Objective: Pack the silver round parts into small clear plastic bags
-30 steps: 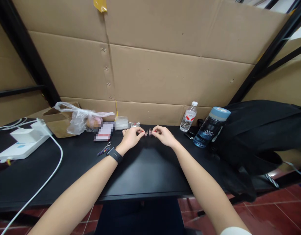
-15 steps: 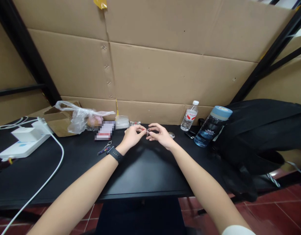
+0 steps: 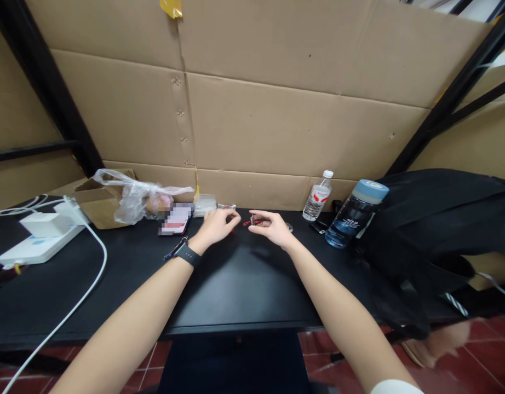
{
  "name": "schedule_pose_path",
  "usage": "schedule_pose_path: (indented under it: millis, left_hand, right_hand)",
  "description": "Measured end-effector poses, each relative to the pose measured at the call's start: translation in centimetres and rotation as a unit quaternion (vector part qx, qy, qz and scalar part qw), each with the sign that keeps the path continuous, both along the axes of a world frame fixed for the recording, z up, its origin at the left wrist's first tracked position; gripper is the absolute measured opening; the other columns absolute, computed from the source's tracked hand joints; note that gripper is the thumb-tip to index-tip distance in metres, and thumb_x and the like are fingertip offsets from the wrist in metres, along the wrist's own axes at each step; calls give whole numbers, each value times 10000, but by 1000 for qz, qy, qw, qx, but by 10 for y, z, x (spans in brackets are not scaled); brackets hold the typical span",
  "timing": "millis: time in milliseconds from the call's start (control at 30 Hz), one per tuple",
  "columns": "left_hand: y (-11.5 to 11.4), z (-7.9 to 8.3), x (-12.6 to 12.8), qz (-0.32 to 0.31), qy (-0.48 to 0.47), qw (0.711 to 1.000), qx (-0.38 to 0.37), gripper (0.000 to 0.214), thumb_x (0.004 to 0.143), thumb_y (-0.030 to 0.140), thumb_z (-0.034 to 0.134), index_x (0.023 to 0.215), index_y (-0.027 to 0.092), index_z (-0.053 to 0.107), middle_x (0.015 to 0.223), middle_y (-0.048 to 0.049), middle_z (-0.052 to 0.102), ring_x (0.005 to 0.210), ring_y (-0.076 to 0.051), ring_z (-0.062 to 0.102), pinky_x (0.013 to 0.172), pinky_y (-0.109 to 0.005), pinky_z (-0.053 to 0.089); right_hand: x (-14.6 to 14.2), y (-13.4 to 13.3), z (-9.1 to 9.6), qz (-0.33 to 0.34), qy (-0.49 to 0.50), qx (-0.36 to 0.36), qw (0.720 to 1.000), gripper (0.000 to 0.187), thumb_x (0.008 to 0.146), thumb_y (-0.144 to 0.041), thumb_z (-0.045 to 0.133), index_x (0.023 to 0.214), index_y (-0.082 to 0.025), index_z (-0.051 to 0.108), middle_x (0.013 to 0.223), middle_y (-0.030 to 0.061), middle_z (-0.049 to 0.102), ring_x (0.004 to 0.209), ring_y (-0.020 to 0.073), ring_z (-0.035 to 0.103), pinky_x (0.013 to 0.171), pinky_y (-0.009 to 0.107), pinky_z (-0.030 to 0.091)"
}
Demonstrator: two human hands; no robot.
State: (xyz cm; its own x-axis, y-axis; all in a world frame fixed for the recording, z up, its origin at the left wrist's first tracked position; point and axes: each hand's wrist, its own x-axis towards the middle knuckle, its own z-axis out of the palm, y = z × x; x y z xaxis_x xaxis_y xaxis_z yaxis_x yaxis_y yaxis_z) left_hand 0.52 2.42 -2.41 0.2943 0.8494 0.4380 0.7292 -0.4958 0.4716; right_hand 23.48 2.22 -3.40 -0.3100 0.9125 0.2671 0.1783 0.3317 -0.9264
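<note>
My right hand [image 3: 274, 230] pinches a small, thin shiny piece [image 3: 253, 219] between thumb and fingers, above the black table. A loop of red cord [image 3: 247, 223] shows at that piece. To the left, apart from it, my left hand [image 3: 217, 225] has its fingers curled and closed. A bit of something red [image 3: 231, 231] shows under the left fingertips; whether they grip it is hard to make out. Behind my right hand a small clear round piece [image 3: 290, 227] lies on the table, partly hidden.
At the left are a white power strip [image 3: 47, 241], a cardboard box [image 3: 100, 205], a plastic bag [image 3: 131, 202] and a phone [image 3: 176, 219]. A water bottle [image 3: 318, 197], a blue-lidded bottle [image 3: 351, 216] and a black backpack [image 3: 425, 219] stand right. A person's foot [image 3: 425, 350] is on the floor.
My left hand has moved left, away from my right hand, and its fingers have curled more. Red cord now shows at the piece in my right hand. A foot has appeared at lower right.
</note>
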Motion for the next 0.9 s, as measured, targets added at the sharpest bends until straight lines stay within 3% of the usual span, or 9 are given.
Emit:
schedule_pose_path:
  millis: [133,300,567,900]
  left_hand:
    - [13,0,-38,142,148,977,59,261,928,285,508,985,223,754,1010,-125,751,1057,-334,619,943,-480,368]
    - [29,-15,-69,239,186,949,90,312,904,218,474,1039,193,754,1081,-159,712,1085,-363,541,888,-484,347]
    - [34,-27,-77,279,194,935,99,300,907,271,481,936,203,772,1184,-171,616,1149,-377,437,911,-509,325]
    - [20,-1,-70,294,153,932,146,283,955,263,422,1017,141,670,1184,-171,625,1163,-376,455,951,-521,311]
  right_hand:
    - [13,6,3,-21,-21,26,999,596,695,-296,845,1262,-205,686,1093,88,711,900,173,706,925,361,556]
    - [20,8,6,-29,-34,39,998,581,696,-289,837,1252,-202,692,1092,87,707,872,168,704,915,358,555]
    - [21,8,7,-23,-43,49,998,574,695,-290,837,1244,-200,692,1089,85,707,845,155,697,894,345,561]
    - [28,6,17,-36,-32,53,997,571,697,-293,834,1242,-203,690,1118,87,704,897,173,700,944,375,546]
